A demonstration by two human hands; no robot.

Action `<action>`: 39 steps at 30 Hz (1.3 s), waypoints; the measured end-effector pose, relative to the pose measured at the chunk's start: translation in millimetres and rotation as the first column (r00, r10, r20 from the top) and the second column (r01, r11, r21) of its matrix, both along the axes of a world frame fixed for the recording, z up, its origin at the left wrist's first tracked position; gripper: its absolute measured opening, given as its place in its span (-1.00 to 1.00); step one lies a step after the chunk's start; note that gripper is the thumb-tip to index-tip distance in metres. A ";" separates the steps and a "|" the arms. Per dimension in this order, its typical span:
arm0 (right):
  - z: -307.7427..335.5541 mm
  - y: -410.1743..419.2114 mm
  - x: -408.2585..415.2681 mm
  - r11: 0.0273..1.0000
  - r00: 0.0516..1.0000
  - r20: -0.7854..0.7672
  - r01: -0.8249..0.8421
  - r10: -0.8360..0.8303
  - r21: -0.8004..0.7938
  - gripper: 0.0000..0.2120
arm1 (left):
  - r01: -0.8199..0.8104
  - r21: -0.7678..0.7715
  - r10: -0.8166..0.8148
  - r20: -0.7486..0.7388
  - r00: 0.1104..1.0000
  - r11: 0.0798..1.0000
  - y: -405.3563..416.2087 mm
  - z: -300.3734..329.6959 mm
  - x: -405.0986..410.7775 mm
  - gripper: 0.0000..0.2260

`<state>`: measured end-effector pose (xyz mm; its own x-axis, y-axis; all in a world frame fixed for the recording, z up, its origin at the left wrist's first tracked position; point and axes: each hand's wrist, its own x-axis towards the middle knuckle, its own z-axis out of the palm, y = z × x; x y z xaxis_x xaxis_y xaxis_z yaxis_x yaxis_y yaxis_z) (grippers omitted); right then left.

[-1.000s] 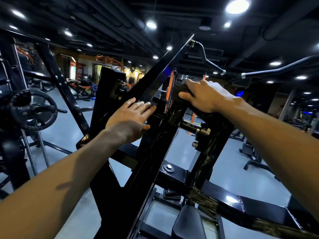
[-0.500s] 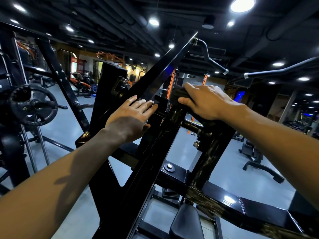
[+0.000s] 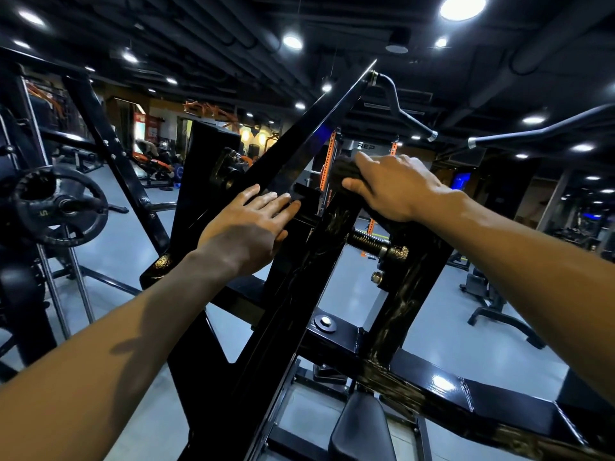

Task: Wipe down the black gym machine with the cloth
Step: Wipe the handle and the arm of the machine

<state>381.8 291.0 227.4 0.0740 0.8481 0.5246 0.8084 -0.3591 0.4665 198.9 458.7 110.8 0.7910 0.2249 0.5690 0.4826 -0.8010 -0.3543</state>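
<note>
At the far left a black weight plate [image 3: 61,207] sits on a horizontal peg of a neighbouring rack, with slanted black uprights behind it. Next comes the left hand [image 3: 244,227], reaching in from the lower left on a bare forearm; its fingers are straight and close together, lying flat against the black machine [image 3: 293,314] where a long slanted beam crosses a short bracket, and it holds nothing. The machine fills the middle of the view: glossy black beams rise diagonally toward the ceiling, a crossbar with a round bolt head runs lower right, and a padded seat [image 3: 361,430] shows at the bottom edge. Streaky, wet-looking marks lie on the upright beams and on the crossbar. Just right of centre a threaded rod [image 3: 372,244] with a knurled end sticks out between two uprights. Above it the right hand [image 3: 396,186] presses palm-down on the top of an upright, fingers slightly bent over a dark cloth [image 3: 346,169], which is bunched between the hand and the machine's top end; only a small part of the cloth shows beyond the fingers. Farther right, two curved handles [image 3: 532,128] hang high, and benches stand on the grey floor [image 3: 432,311] well apart from the machine.
</note>
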 end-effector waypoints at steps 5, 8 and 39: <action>-15.0 -13.6 -14.1 0.989 0.990 0.068 -0.115 0.121 -0.090 -0.58 | 0.000 0.018 0.000 0.012 1.000 1.000 1.6 -3.2 2.8 -0.48; -1.8 -0.8 -5.8 0.999 0.996 0.091 0.011 -0.007 -0.045 -0.55 | 0.000 0.037 0.000 0.015 1.000 0.999 0.0 -4.8 2.2 -0.48; -7.5 16.0 -21.0 0.953 0.971 -0.234 0.119 -0.053 0.277 -0.61 | 0.065 0.012 -0.066 0.108 0.992 0.998 0.5 -7.2 1.3 -0.50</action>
